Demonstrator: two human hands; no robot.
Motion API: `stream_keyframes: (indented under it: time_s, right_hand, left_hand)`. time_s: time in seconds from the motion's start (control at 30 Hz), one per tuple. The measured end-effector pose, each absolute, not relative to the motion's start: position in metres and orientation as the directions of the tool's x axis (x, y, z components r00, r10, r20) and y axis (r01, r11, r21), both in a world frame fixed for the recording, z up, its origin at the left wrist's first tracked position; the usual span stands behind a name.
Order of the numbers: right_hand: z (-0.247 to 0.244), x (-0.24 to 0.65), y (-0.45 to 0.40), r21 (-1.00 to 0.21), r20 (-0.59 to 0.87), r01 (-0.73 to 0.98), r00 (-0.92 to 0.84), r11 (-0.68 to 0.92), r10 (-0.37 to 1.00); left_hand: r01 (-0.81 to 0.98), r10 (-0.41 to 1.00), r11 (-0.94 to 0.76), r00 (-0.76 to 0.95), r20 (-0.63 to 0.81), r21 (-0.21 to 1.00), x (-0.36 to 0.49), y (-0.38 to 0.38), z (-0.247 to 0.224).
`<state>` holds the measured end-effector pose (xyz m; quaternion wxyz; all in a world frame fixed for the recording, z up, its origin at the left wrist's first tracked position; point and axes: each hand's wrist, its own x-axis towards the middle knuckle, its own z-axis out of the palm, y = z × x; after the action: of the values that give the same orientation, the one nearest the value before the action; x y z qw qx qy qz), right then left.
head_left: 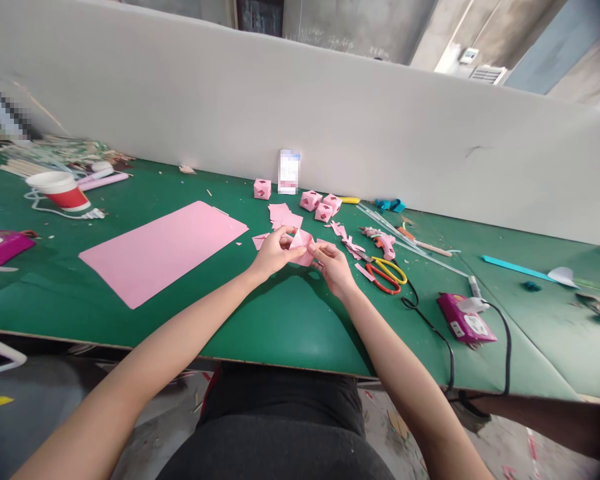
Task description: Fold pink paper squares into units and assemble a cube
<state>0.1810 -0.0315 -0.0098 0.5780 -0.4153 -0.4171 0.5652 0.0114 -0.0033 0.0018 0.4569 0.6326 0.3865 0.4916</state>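
Between both hands is a small folded piece of pink paper (303, 248), raised a little above the green table. My left hand (276, 252) pinches its left side, and my right hand (331, 265) grips its right edge with thumb and fingers. Just beyond them lie several loose pink paper squares (286, 217). Folded pink paper cubes with diamond-shaped openings (324, 205) stand farther back, one cube (263, 189) apart to the left. Right of my right hand are pink paper scraps (350, 245) and scissors with red and yellow handles (386, 275).
A large pink sheet (165, 253) covers the table's left part. A pink glue gun (383, 243) and clear glue sticks (405, 243) lie to the right, near a purple power box (466, 319) with a black cord. A paper cup (59, 191) stands left; a phone (289, 171) leans on the white partition.
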Motion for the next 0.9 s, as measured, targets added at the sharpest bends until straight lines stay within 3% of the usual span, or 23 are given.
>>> stream_keyframes:
  time_s: [0.13,0.33,0.77,0.9]
  right_hand:
    - [-0.006,0.180,-0.033,-0.979,0.026,-0.202,0.023,0.030,0.999]
    - [-0.002,0.181,-0.034,-0.989,0.127,-0.062,0.078,0.132,0.989]
    - [0.001,0.180,-0.036,-0.985,0.137,-0.090,0.107,0.147,0.985]
    - [0.001,0.183,-0.035,-0.987,0.156,-0.014,0.101,0.158,0.983]
  left_hand:
    - [0.150,0.943,-0.310,0.175,0.284,0.939,0.010,-0.004,0.002]
    - [0.162,0.924,-0.336,0.247,0.291,0.928,0.010,-0.009,0.006]
    - [0.214,0.917,-0.361,0.258,0.304,0.908,0.012,-0.011,0.008]
    - [0.203,0.924,-0.335,0.265,0.277,0.920,0.012,-0.008,0.005]
